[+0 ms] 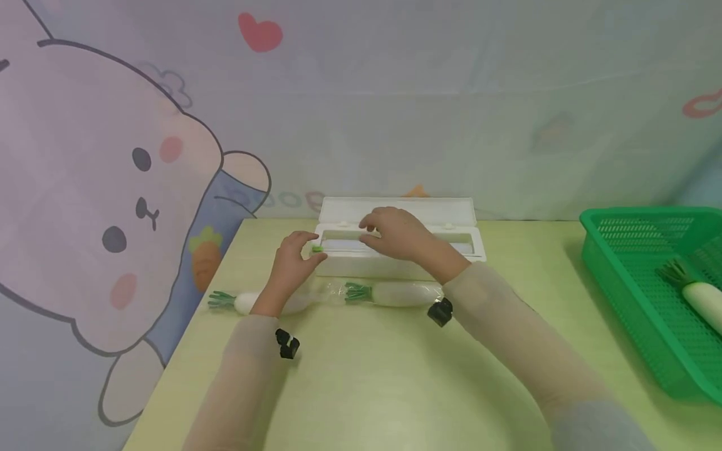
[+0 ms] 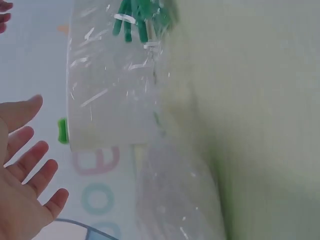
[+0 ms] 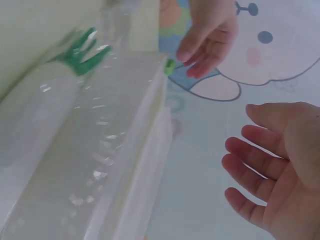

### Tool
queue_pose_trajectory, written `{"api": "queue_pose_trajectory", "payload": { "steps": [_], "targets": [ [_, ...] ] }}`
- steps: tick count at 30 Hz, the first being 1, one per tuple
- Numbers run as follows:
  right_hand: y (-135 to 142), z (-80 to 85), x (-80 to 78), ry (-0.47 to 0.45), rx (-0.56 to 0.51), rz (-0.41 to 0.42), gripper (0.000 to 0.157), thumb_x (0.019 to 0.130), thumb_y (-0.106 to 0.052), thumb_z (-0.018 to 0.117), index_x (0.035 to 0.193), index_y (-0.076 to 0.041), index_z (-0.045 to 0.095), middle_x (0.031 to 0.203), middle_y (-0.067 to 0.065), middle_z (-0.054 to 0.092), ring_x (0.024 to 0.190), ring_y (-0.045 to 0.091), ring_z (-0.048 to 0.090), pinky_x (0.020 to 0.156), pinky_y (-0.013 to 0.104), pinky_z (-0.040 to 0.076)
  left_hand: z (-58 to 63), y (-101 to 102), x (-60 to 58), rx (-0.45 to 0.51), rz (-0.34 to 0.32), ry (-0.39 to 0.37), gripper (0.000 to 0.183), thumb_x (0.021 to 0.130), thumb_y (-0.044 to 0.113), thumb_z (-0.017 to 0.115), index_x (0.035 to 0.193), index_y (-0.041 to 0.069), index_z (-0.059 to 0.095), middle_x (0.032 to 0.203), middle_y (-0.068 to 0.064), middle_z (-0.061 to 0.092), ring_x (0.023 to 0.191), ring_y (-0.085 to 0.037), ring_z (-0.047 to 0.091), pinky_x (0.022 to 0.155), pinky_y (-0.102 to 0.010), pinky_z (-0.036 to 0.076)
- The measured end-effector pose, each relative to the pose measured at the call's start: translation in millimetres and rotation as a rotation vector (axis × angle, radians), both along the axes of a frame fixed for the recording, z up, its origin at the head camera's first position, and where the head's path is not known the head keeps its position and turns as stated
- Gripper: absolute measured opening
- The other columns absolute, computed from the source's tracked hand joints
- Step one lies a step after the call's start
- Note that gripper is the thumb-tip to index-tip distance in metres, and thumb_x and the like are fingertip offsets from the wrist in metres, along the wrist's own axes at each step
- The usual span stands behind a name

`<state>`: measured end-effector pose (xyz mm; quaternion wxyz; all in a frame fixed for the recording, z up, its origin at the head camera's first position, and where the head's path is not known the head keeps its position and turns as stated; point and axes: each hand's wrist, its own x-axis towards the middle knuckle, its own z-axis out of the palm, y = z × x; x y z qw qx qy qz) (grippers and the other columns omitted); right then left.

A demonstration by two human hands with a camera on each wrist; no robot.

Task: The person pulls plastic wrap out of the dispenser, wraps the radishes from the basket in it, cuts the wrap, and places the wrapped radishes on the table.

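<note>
A white cling film dispenser (image 1: 366, 268) stands against the back wall, its lid (image 1: 395, 211) raised and a pale roll (image 1: 344, 244) lying inside. On its left end sits a green slider (image 1: 317, 249). Beside that end, my left hand (image 1: 290, 266) is held with spread, slightly bent fingers and nothing in them. My right hand (image 1: 397, 233) hovers over the middle of the dispenser, fingers loosely bent and holding nothing. In front of the dispenser lies a white radish (image 1: 403, 293) under clear film; another radish (image 1: 245, 303) is to the left, partly hidden by my left wrist.
A green plastic basket (image 1: 637, 313) stands on the right of the table, with a white radish (image 1: 705, 300) in it. A printed cloth (image 1: 507, 125) hangs behind the table and along its left side.
</note>
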<state>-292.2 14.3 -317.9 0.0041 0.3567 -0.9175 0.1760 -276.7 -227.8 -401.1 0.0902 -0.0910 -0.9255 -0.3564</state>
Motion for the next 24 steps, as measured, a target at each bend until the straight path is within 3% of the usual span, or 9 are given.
{"api": "queue_pose_trajectory", "payload": {
  "steps": [4, 12, 19, 24],
  "targets": [
    [-24, 4.0, -15.3, -0.103, -0.093, -0.019, 0.036, 0.097, -0.025, 0.058, 0.125, -0.004, 0.062, 0.110, 0.009, 0.067, 0.099, 0.023, 0.062, 0.088, 0.037, 0.048, -3.2, -7, -10.3, 0.031, -0.005, -0.079, 0.053, 0.090, 0.023, 0.069, 0.134, -0.001, 0.050, 0.144, -0.020, 0.042, 0.135, -0.038, 0.036, 0.109, -0.052, 0.031],
    [-64, -21.7, -31.2, -0.253, -0.183, -0.054, 0.034, 0.097, -0.024, 0.057, 0.123, -0.003, 0.063, 0.106, 0.009, 0.067, 0.096, 0.021, 0.062, 0.084, 0.032, 0.049, -16.5, -11, -17.9, 0.065, 0.007, -0.212, 0.062, 0.093, 0.029, 0.064, 0.143, 0.001, 0.040, 0.152, -0.019, 0.032, 0.141, -0.037, 0.026, 0.113, -0.051, 0.023],
    [-91, -54.2, -33.4, -0.248, -0.148, -0.045, 0.031, 0.096, -0.018, 0.059, 0.119, 0.001, 0.065, 0.102, 0.011, 0.069, 0.091, 0.021, 0.063, 0.079, 0.028, 0.050, -21.5, -12, -15.3, 0.092, 0.057, -0.259, 0.060, 0.095, 0.035, 0.060, 0.146, 0.009, 0.041, 0.151, -0.017, 0.036, 0.139, -0.038, 0.031, 0.110, -0.054, 0.029],
    [-101, -66.1, -32.8, -0.204, -0.137, -0.093, 0.029, 0.094, -0.018, 0.062, 0.116, 0.001, 0.068, 0.100, 0.011, 0.070, 0.089, 0.020, 0.063, 0.080, 0.028, 0.050, -20.6, -10, -14.1, 0.074, 0.057, -0.229, 0.055, 0.096, 0.030, 0.059, 0.144, 0.008, 0.044, 0.147, -0.021, 0.041, 0.136, -0.040, 0.035, 0.108, -0.055, 0.032]
  ]
}}
